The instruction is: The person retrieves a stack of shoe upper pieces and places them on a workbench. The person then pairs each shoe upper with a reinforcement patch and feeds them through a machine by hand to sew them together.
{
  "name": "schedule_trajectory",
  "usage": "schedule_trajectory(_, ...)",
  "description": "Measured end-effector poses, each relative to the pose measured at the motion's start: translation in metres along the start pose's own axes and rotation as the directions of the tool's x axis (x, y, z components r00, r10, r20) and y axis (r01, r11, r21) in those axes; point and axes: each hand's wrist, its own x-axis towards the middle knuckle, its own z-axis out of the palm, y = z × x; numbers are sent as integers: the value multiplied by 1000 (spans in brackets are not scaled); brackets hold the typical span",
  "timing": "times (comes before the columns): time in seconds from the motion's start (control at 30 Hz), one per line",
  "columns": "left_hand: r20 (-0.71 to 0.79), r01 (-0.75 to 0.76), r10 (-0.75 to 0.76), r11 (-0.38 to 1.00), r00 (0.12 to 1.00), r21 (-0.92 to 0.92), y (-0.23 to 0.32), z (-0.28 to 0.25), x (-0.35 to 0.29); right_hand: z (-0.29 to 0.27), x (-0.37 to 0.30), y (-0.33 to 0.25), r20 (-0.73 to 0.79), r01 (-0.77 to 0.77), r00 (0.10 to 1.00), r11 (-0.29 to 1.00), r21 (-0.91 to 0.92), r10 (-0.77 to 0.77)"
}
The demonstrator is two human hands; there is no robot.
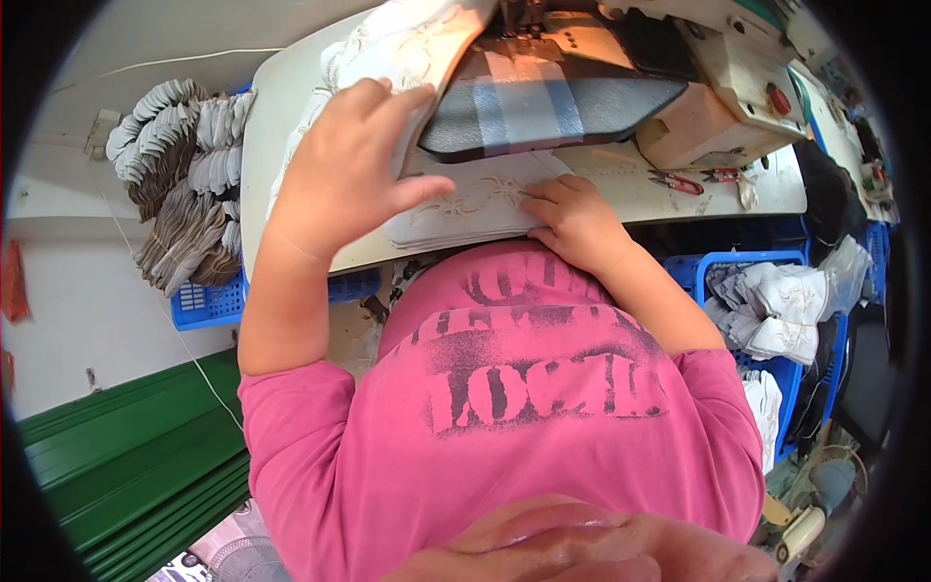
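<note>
The stack (475,204) is laid crosswise nearside of the pad (609,102), its right end touched by the right hand (582,221), grip unclear; left of the pad, the left hand (351,155) is held wide.

Flat stack (470,218) on table (776,194), under the right hand's (577,218) fingers at its right end. Left hand (344,160) left of the stack; more panels (388,44) run on beyond its fingertips — contact unclear. Sewing machine bed (621,102) beyond the right fingers. Snips (677,182) on the table, right of them. Bundles (184,165) in left basket (208,306), left of the left fingers — right basket (747,260), holding bundles (776,306), right of the right fingers, nearer the body.
</note>
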Motion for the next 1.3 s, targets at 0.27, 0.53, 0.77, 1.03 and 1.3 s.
schedule_trajectory(0.27, 11, 479, -592, 640, 806, -601, -117, -18, -23, -10, 8, 7, 97, -2, 995, 998, 60, -4)
schedule_trajectory(0.53, -91, 694, -764, 623, 639, -361, -260, -64, -21, -12, 9, 5, 111, -39, 993, 997, 61, 32)
schedule_trajectory(0.77, -55, 343, -339, 937, 939, 74, -191, -11, -70, -11, 8, 4, 104, -105, 989, 993, 45, 100)
schedule_trajectory(1.03, -31, 454, -462, 855, 886, 249, -119, 113, -177, -18, 12, 6, 157, -16, 988, 999, 44, 9)
schedule_trajectory(1.3, 2, 637, -654, 738, 757, 225, -103, 121, -173, -14, 8, 3, 111, 18, 994, 1000, 18, -20)
